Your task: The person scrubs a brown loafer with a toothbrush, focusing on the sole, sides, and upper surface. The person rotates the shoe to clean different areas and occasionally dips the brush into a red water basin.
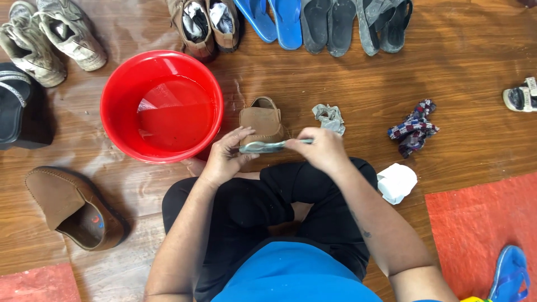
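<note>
I sit cross-legged on a wooden floor. My right hand [323, 150] grips a long thin grey object, perhaps a brush or shoe insert [263, 147], at one end. My left hand [225, 158] touches its other end with spread fingers. Just beyond both hands a brown loafer [260, 119] rests on the floor. To its left stands a red bucket [120, 89] with water in it.
A matching brown loafer [70, 206] lies at the left. A grey rag [330, 117], a patterned cloth [413, 127] and a white cloth [396, 182] lie at the right. Several shoes and sandals, blue flip-flops [274, 19] among them, line the far edge. A red mat [481, 232] lies at the right.
</note>
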